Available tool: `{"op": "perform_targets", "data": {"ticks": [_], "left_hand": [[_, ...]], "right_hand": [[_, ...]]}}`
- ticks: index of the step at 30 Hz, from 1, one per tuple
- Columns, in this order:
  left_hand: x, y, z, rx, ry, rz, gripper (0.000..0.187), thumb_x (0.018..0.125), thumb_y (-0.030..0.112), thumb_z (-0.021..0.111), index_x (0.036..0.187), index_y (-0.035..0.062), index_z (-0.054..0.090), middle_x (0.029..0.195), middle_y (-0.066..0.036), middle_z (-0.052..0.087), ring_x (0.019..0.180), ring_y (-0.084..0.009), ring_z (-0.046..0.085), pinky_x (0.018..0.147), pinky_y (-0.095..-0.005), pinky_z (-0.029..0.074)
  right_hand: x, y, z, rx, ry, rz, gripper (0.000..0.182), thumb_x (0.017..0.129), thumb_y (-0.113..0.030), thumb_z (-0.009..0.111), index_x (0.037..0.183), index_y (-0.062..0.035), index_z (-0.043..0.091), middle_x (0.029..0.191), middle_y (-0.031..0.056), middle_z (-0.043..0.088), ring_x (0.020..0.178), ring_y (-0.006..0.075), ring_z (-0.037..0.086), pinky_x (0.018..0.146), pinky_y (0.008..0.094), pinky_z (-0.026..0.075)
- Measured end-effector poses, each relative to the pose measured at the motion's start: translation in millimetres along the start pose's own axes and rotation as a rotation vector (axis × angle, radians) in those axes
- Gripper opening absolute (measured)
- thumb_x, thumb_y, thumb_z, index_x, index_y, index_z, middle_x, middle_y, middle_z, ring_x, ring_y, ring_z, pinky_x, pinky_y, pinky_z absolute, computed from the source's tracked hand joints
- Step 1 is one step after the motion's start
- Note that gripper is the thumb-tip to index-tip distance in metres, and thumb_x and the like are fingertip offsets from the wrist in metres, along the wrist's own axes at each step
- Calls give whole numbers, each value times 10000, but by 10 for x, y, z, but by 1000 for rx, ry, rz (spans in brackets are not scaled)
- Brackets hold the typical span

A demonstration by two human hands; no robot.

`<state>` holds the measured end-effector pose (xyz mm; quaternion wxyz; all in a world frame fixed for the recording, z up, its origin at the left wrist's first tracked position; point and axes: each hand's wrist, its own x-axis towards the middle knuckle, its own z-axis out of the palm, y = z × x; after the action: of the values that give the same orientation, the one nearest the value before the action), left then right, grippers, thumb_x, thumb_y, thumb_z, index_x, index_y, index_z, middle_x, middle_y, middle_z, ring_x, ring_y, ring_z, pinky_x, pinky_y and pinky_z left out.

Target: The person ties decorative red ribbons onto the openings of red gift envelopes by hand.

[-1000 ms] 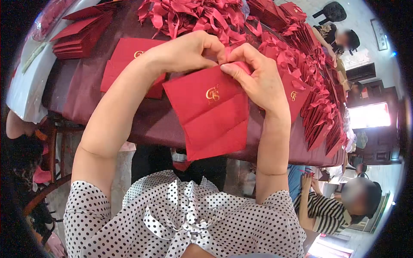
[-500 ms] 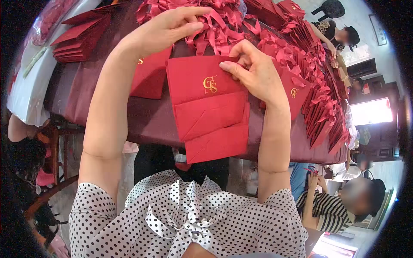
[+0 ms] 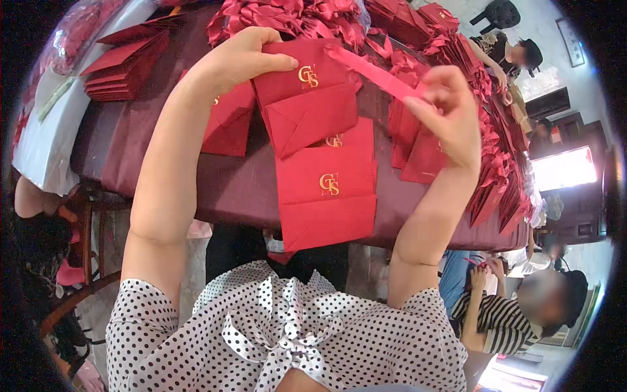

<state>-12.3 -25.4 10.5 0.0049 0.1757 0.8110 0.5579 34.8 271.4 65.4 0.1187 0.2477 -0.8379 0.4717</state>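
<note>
My left hand [image 3: 251, 57] pinches the upper left edge of a flat, folded red paper bag [image 3: 310, 117] with gold letters. From the bag's top edge a red ribbon [image 3: 379, 78] stretches out to the right, its other end between the thumb and fingers of my right hand [image 3: 449, 117], which is slightly blurred. Below the held bag, another stack of folded red bags [image 3: 326, 215] lies at the near edge of the table, partly covered by it. A further red bag [image 3: 228, 124] rests beneath my left forearm.
A heap of red ribbons [image 3: 287, 23] lies at the back of the burgundy-covered table [image 3: 235, 189]. Ribboned bags [image 3: 486, 189] stand in rows at the right, and folded bags [image 3: 124, 68] are stacked at the left. A person in stripes [image 3: 496, 307] works at the right.
My left hand has come off the ribbon heap and now grips the bag, which has moved up and away from the stack. My right hand has moved right and down, drawing a ribbon out.
</note>
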Motion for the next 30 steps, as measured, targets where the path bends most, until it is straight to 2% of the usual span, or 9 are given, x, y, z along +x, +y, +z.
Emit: {"op": "perform_targets", "data": {"ticks": [2, 5, 9, 12, 14, 18, 21, 26, 30], "left_hand": [[-27, 42, 5, -81, -42, -24, 220, 765, 158, 702, 872, -13, 615, 804, -22, 616, 760, -84, 561, 680, -235, 440], [-29, 74, 34, -167, -75, -31, 213, 757, 151, 720, 865, -1, 617, 797, -14, 613, 753, -75, 555, 675, -231, 441], [-22, 61, 81, -170, -40, 21, 211, 746, 135, 736, 864, 7, 618, 789, -8, 614, 733, -69, 554, 667, -226, 441], [-10, 34, 122, -193, 24, 53, 229, 744, 152, 746, 866, 8, 615, 783, -10, 617, 712, -73, 559, 654, -224, 440], [39, -30, 117, -221, 24, 52, 212, 759, 177, 738, 846, 34, 607, 779, 13, 603, 720, -57, 536, 663, -217, 421], [67, -48, 118, -246, 155, 9, 281, 770, 241, 743, 872, 13, 615, 789, -1, 613, 717, -67, 545, 646, -220, 422], [84, -105, 86, -242, 168, 5, 255, 828, 292, 679, 854, 48, 610, 804, 11, 610, 731, -56, 540, 666, -219, 422], [96, -123, 51, -191, 181, 5, 288, 882, 368, 610, 846, 83, 590, 779, 63, 561, 728, -22, 477, 661, -196, 368], [107, 8, 83, -388, 215, -70, 185, 903, 239, 598, 883, 55, 597, 817, -20, 628, 722, -93, 569, 623, -236, 459]], "right_hand": [[-72, -22, -58, 282, 56, -51, 290, 699, -62, 742, 861, -76, 501, 704, -9, 501, 591, 44, 447, 529, 195, 340], [-67, 92, -65, 1101, -284, -257, 259, 751, -169, 726, 843, -94, 496, 730, 36, 497, 536, 76, 408, 478, 225, 315], [-35, 131, 31, 1461, -379, -318, 240, 791, -163, 691, 969, -62, 564, 919, 93, 555, 564, 95, 430, 499, 219, 353], [-89, 175, -4, 1269, -44, -349, 475, 802, -69, 667, 1253, -27, 525, 1174, 200, 572, 629, 160, 534, 571, 212, 442], [-55, -14, 120, 876, 216, -282, 395, 816, 3, 623, 1203, 12, 545, 1066, 179, 623, 751, 198, 623, 611, 220, 482], [13, -40, 325, 506, 236, -172, 115, 808, -1, 665, 918, 27, 649, 873, 97, 656, 667, 147, 622, 584, 235, 487], [16, -69, 438, -98, 298, -505, 92, 827, -48, 671, 899, 5, 646, 907, 26, 601, 760, 80, 546, 664, 196, 436], [-42, -271, 520, 533, 188, -298, 119, 821, -79, 682, 875, 10, 626, 1010, 57, 612, 852, 61, 541, 703, 201, 440], [-85, -229, 544, -141, 77, -203, 188, 771, -110, 715, 907, -7, 635, 1018, 84, 609, 831, 135, 589, 718, 251, 475]]}}
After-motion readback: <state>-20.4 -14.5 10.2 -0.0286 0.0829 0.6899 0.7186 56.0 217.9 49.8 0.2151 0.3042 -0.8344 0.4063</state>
